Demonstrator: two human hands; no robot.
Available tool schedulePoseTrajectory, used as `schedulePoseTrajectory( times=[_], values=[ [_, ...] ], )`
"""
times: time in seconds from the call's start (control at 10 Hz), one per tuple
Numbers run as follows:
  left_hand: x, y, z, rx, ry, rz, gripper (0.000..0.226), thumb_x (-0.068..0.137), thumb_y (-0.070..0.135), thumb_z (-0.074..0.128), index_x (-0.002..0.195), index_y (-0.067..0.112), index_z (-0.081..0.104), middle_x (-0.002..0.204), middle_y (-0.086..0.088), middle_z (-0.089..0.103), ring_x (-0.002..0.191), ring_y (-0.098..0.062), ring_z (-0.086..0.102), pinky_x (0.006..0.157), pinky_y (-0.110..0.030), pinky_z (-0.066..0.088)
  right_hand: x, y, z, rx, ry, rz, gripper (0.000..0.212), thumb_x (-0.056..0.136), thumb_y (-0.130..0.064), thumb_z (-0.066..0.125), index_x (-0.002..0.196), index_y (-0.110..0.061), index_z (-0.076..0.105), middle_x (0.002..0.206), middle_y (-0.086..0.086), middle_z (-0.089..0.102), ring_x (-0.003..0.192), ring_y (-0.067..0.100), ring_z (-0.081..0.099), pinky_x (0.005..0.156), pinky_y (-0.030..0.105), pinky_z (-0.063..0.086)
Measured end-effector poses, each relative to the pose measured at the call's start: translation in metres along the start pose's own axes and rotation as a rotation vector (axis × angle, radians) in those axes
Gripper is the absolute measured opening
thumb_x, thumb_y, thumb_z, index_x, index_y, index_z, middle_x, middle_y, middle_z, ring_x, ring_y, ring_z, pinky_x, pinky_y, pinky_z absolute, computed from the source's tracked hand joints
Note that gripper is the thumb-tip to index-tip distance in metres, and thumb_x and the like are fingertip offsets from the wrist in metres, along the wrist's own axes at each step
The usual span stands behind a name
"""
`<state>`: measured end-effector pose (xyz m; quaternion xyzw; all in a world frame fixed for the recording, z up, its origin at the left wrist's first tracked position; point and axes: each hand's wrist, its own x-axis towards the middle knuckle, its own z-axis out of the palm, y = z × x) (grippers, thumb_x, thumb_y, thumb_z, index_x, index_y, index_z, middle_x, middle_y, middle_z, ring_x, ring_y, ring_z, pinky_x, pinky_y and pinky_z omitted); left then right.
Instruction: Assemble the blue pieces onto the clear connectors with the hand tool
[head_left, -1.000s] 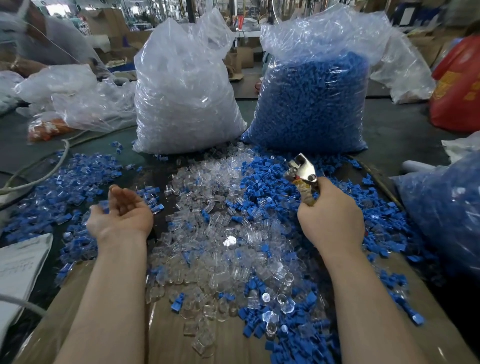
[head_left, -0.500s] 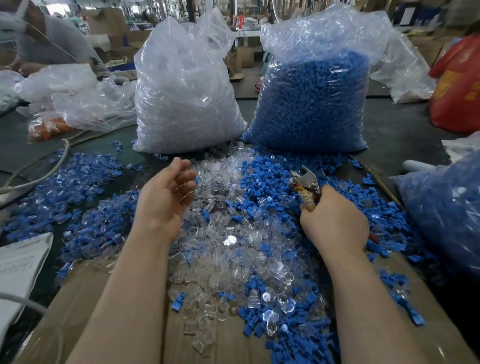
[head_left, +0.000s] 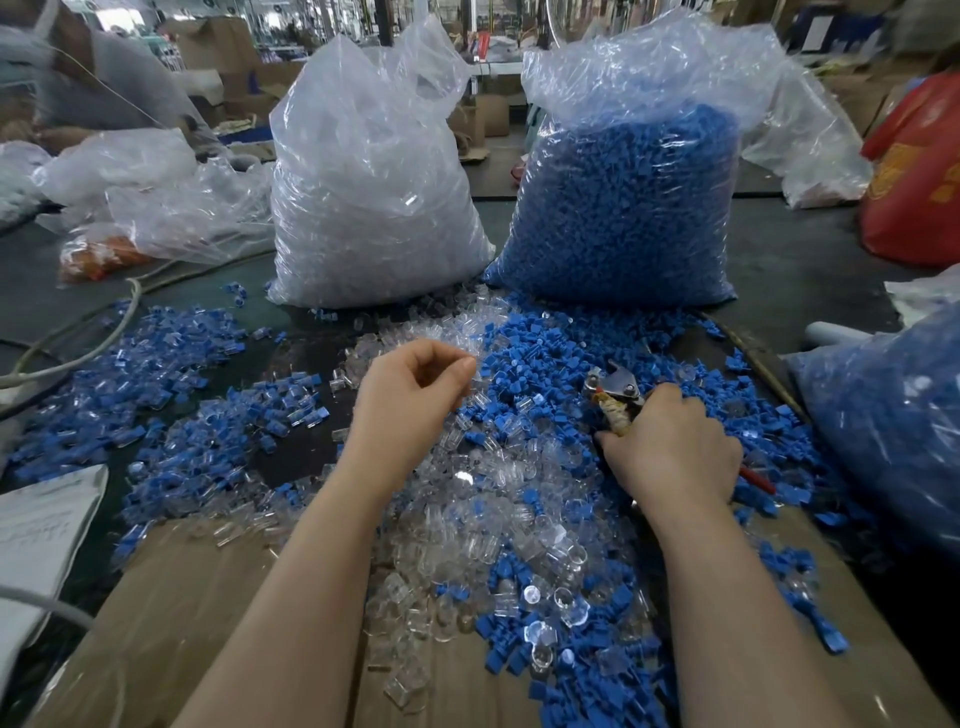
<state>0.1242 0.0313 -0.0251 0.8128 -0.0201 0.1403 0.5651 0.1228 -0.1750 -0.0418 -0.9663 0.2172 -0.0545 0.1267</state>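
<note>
Head view: the left hand (head_left: 410, 387) hung over the far part of the mixed heap, fingers curled in toward the thumb, the fingertips (head_left: 460, 370) drawn close together at the near edge of the clear connectors (head_left: 498, 483). Whether a connector was already pinched there could not be told, since clear plastic against clear plastic hid it. The right hand (head_left: 670, 447) was wrapped round the taped handles of the hand tool (head_left: 615, 397), its fingers clamped on them, and the metal head pointed away from the person and a little to the left, with its jaws slightly parted and nothing seen between them. The tool's long axis ran from the palm up toward the far left. The loose blue pieces (head_left: 540, 353) lay thick between the two hands and on the far side of the tool, touching its head, so the right hand was the nearer to them while the left was the nearer to the clear ones. Finished parts seemed to lie in the blue-and-clear scatter (head_left: 171, 395) to the left, well apart from both hands. I judged the coming move to be a pick with the left hand, carried rightward to the tool head
</note>
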Motion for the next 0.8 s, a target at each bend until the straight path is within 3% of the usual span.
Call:
schedulePoseTrajectory(
  times=[0.2, 0.4, 0.7, 0.8],
  values=[
    [-0.005, 0.003, 0.014, 0.241, -0.028, 0.117, 0.029, 0.092, 0.042, 0.064, 0.071, 0.023, 0.065, 0.047, 0.015, 0.05, 0.041, -0.001, 0.039, 0.044, -0.012, 0.036, -0.001, -0.001, -0.004, 0.006, -0.028, 0.003, 0.069, 0.083, -0.052, 0.068, 0.133, -0.01, 0.047, 0.136, 0.015, 0.048, 0.125, 0.035, 0.04, 0.101, 0.044, 0.034],
    [-0.01, 0.014, 0.024, 0.306, -0.087, 0.167, 0.035, 0.093, 0.048, 0.058, 0.071, 0.022, 0.065, 0.047, 0.012, 0.048, 0.043, -0.004, 0.041, 0.049, -0.024, 0.037, -0.005, -0.001, -0.013, 0.012, 0.02, -0.02, 0.064, 0.088, -0.059, 0.057, 0.135, -0.016, 0.049, 0.14, 0.014, 0.045, 0.13, 0.037, 0.035, 0.105, 0.047, 0.029],
    [-0.024, 0.033, 0.034, 0.332, -0.159, 0.185, 0.038, 0.095, 0.05, 0.055, 0.078, 0.019, 0.069, 0.045, 0.01, 0.045, 0.04, -0.007, 0.037, 0.048, -0.025, 0.036, -0.008, 0.001, -0.024, 0.051, 0.091, -0.088, 0.036, 0.093, -0.044, 0.056, 0.124, -0.024, 0.059, 0.127, 0.009, 0.058, 0.122, 0.035, 0.042, 0.099, 0.047, 0.03],
    [-0.04, 0.041, 0.034, 0.288, -0.178, 0.183, 0.037, 0.096, 0.05, 0.053, 0.078, 0.021, 0.068, 0.045, 0.01, 0.046, 0.039, -0.006, 0.038, 0.046, -0.024, 0.034, -0.014, 0.015, -0.029, 0.141, 0.155, -0.175, 0.024, 0.094, -0.038, 0.054, 0.114, -0.029, 0.063, 0.115, 0.003, 0.064, 0.116, 0.032, 0.047, 0.096, 0.045, 0.031]
  ],
)
